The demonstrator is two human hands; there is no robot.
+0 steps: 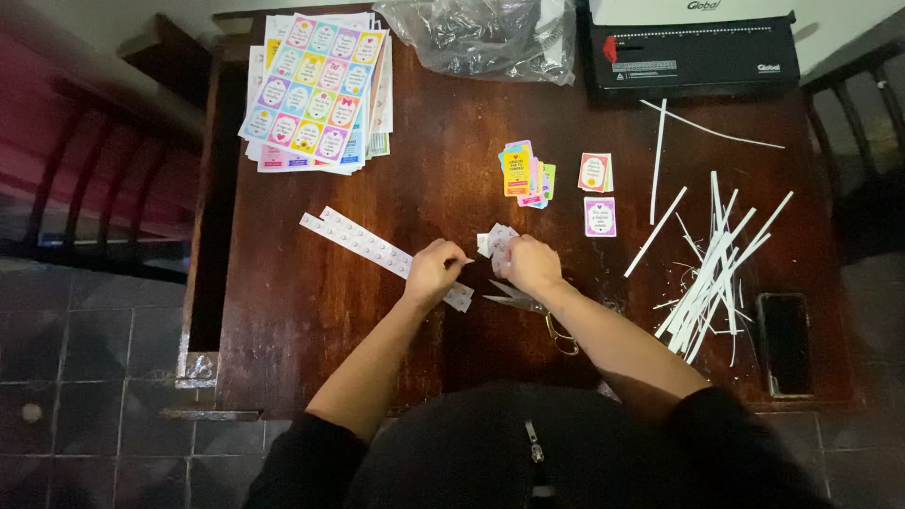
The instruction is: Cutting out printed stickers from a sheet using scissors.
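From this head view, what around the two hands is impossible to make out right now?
- Small white paper pieces: mostly covered by the right hand; how they are held is hidden.
- Left hand: its fingers curl under, so what they pinch is too small to tell.
- Metal scissors with gold handles: partly hidden under the right forearm.
- Long white dotted strip: its near end runs under the left hand.

One head-worn camera looks straight down, from fairly high, onto the wooden table [311, 311].

Left hand [435, 270] curled, fingertips pinched, just left of the scissors [514, 300]; right hand [531, 266] closed above them; forearms converging.
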